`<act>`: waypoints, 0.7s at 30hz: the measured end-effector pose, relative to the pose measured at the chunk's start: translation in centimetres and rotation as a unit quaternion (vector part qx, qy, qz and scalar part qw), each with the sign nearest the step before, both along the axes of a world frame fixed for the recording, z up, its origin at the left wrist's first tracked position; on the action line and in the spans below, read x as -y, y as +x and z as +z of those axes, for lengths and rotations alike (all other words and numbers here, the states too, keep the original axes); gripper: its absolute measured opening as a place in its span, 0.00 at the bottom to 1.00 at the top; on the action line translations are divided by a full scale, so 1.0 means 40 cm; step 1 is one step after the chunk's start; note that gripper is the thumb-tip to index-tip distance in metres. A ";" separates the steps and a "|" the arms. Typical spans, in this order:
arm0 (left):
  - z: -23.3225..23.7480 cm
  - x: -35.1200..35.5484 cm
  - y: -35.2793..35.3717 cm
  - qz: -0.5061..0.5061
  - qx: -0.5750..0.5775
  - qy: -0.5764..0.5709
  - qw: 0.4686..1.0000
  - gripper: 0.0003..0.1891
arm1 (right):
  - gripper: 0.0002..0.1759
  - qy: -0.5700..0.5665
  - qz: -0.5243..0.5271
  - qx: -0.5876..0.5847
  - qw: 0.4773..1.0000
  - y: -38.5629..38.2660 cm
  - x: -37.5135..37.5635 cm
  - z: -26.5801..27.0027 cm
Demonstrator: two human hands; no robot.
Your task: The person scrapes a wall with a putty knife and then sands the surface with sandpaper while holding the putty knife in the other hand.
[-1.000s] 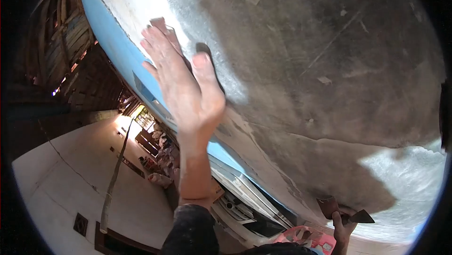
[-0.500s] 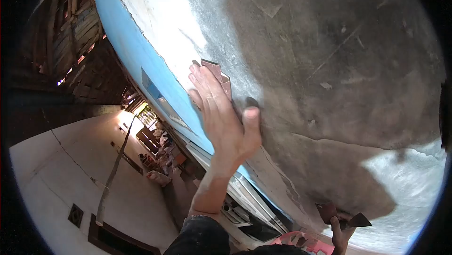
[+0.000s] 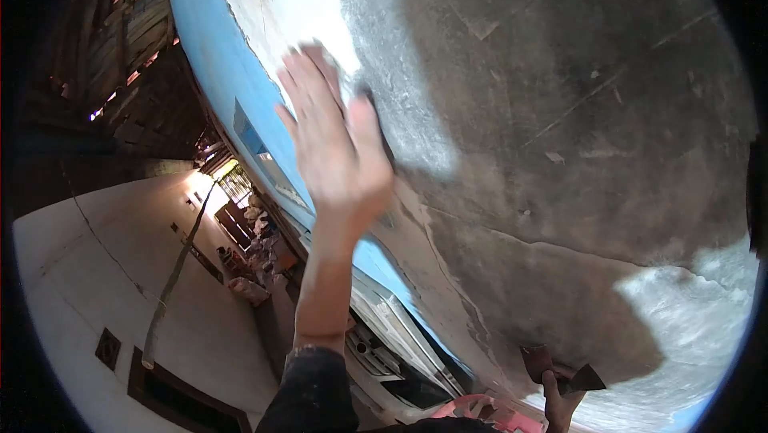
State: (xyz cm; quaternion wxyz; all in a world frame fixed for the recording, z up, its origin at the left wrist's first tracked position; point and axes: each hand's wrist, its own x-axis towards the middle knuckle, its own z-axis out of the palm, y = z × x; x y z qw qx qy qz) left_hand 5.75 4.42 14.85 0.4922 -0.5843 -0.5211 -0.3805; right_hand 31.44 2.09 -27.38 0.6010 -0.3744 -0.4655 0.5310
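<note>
My left hand (image 3: pixel 336 153) is pressed flat to the plastered wall (image 3: pixel 544 105), back of the hand toward me and thumb out to the right. Under its fingers is a folded piece of brown sandpaper (image 3: pixel 323 63); only its upper edge shows, and the hand is slightly blurred. White and grey patches meet beneath the fingers. At the lower right, my right hand (image 3: pixel 562 409) grips a curled reddish-brown sheet (image 3: pixel 538 361), which looks like sandpaper, with a dark pointed end to the right. Most of that hand's fingers are hidden behind it.
A blue painted strip (image 3: pixel 210 33) runs along the wall's left side. Below are a pink plastic item (image 3: pixel 480 407) and leaning white panels (image 3: pixel 400 329). A thin pole (image 3: pixel 180 273) crosses in front of the white wall (image 3: pixel 72 273) at left. Heaped belongings (image 3: pixel 256 249) lie farther back.
My left hand has slid up and left along the wall with the sandpaper. My right hand and its sheet appear slightly farther left and lower; the whole view has shifted a little.
</note>
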 end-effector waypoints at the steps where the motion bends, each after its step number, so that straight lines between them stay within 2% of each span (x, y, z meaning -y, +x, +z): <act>1: 0.003 -0.005 0.001 -0.009 0.009 0.011 1.000 0.43 | 0.15 0.002 -0.006 -0.009 1.000 -0.006 0.004 0.009; 3: -0.017 -0.023 0.016 -0.030 0.032 0.033 0.998 0.42 | 0.15 0.005 -0.022 -0.023 0.999 -0.014 0.014 0.049; 6: -0.209 -0.011 0.019 -0.030 -0.026 -0.001 0.999 0.37 | 0.14 0.007 -0.009 -0.022 1.000 -0.005 0.008 0.007; 7: -0.221 -0.003 0.020 -0.016 -0.026 -0.010 0.999 0.37 | 0.13 0.033 -0.029 -0.010 0.999 -0.009 0.006 0.003; 10: -0.185 0.015 0.007 0.015 -0.016 -0.021 1.000 0.38 | 0.12 -0.018 0.004 -0.013 1.000 0.000 0.012 0.032; 12: -0.066 0.008 0.003 0.024 0.010 -0.018 1.000 0.41 | 0.13 -0.001 -0.006 -0.043 0.999 -0.015 0.013 0.059; 14: -0.100 -0.013 -0.006 0.026 0.005 -0.013 1.000 0.43 | 0.13 0.022 -0.022 -0.037 0.999 -0.010 0.015 0.051; 17: -0.263 0.003 0.035 -0.010 0.032 -0.033 0.999 0.43 | 0.13 0.045 -0.039 -0.023 0.998 -0.009 0.008 0.011; 20: -0.240 -0.013 -0.017 0.002 -0.043 -0.013 0.999 0.43 | 0.15 0.022 -0.017 -0.052 0.998 -0.012 0.009 0.021; 21: -0.182 -0.012 -0.049 0.072 -0.077 -0.012 0.994 0.42 | 0.15 0.017 -0.009 -0.040 0.999 -0.005 0.011 0.022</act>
